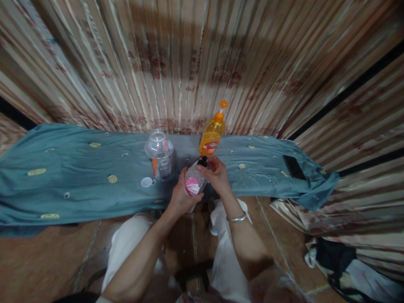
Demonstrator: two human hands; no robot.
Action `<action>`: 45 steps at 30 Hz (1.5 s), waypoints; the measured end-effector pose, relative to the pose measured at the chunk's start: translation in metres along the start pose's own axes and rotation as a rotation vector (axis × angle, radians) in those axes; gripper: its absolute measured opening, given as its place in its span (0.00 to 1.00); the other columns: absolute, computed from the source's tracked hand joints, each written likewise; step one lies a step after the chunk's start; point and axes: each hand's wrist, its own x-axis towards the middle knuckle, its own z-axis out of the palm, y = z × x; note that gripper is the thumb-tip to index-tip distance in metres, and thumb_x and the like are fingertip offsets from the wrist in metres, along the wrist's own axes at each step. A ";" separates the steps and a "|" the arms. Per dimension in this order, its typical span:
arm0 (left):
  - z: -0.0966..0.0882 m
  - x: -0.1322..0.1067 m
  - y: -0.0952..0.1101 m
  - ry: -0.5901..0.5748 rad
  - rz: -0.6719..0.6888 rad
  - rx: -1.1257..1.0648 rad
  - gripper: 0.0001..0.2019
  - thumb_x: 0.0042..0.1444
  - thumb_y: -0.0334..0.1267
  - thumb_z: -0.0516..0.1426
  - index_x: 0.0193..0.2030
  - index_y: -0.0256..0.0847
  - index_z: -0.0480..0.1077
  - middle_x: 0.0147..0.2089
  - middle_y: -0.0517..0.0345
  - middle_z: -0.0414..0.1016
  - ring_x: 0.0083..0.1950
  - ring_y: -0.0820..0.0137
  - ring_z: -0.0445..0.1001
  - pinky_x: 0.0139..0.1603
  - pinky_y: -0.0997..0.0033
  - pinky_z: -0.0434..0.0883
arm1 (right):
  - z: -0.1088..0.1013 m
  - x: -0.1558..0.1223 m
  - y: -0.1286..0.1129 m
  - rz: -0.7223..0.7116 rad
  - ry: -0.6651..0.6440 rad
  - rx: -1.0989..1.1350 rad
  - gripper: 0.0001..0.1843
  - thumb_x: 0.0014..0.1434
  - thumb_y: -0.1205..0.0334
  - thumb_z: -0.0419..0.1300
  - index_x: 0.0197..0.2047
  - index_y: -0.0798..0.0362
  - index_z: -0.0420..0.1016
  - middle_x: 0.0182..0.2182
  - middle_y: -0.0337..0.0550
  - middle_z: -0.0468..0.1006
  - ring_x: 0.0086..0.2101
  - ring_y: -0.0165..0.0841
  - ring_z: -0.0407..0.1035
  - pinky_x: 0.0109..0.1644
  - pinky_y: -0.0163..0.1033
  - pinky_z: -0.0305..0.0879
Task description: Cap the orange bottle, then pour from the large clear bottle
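Note:
A clear bottle with a pink label (193, 185) is tilted in front of me, near the front edge of the cloth-covered table. Around its body my left hand (182, 195) is wrapped. My right hand (217, 173) has its fingers closed at the bottle's black cap (202, 161). Just behind stands an orange pump bottle (211, 139), partly filled with orange liquid. To the left is a large clear plastic jar (162, 158) without a lid on its mouth. A small white disc (146, 182) lies beside the jar's base.
A teal patterned cloth (78, 168) covers the long narrow table. A black phone (294, 167) rests at its right end. Pleated curtains (176, 63) hang behind and at the sides. Bags or cloths (350, 265) lie on the tiled floor at lower right.

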 end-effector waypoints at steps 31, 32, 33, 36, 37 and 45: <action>-0.010 0.001 -0.004 0.017 0.036 0.036 0.50 0.39 0.36 0.70 0.70 0.42 0.54 0.62 0.44 0.75 0.61 0.54 0.77 0.63 0.53 0.74 | -0.001 0.001 -0.002 0.012 -0.147 -0.025 0.26 0.48 0.36 0.70 0.44 0.45 0.80 0.44 0.41 0.83 0.47 0.40 0.74 0.58 0.46 0.68; -0.010 0.001 -0.004 0.014 0.031 0.036 0.50 0.40 0.37 0.70 0.70 0.42 0.54 0.62 0.44 0.75 0.62 0.54 0.76 0.63 0.53 0.73 | -0.001 0.000 -0.002 0.014 -0.148 -0.020 0.26 0.49 0.36 0.69 0.44 0.45 0.80 0.44 0.41 0.83 0.48 0.40 0.74 0.58 0.47 0.68; -0.010 0.001 -0.003 0.010 0.025 0.038 0.50 0.40 0.37 0.70 0.70 0.42 0.54 0.62 0.43 0.74 0.62 0.54 0.76 0.64 0.53 0.73 | -0.001 0.000 -0.003 0.009 -0.140 -0.020 0.26 0.50 0.36 0.69 0.45 0.45 0.80 0.45 0.41 0.83 0.49 0.40 0.74 0.59 0.47 0.67; -0.009 0.001 -0.003 0.003 0.005 0.048 0.50 0.40 0.37 0.70 0.70 0.39 0.54 0.63 0.41 0.73 0.60 0.54 0.78 0.62 0.54 0.74 | -0.001 -0.002 -0.004 -0.032 -0.081 -0.077 0.26 0.49 0.38 0.71 0.45 0.45 0.78 0.44 0.40 0.82 0.48 0.39 0.74 0.61 0.47 0.65; -0.008 0.001 -0.003 0.001 0.002 0.051 0.50 0.39 0.36 0.70 0.70 0.39 0.54 0.64 0.40 0.73 0.60 0.54 0.78 0.62 0.54 0.75 | -0.001 -0.003 -0.004 -0.043 -0.059 -0.110 0.26 0.47 0.39 0.72 0.44 0.46 0.78 0.44 0.40 0.82 0.47 0.39 0.74 0.61 0.46 0.65; -0.008 0.001 -0.004 0.004 0.018 0.051 0.50 0.40 0.37 0.70 0.70 0.40 0.54 0.64 0.41 0.73 0.59 0.55 0.78 0.61 0.54 0.75 | 0.000 0.000 0.000 -0.047 -0.113 -0.092 0.25 0.50 0.39 0.69 0.45 0.47 0.79 0.43 0.42 0.82 0.47 0.39 0.74 0.59 0.47 0.67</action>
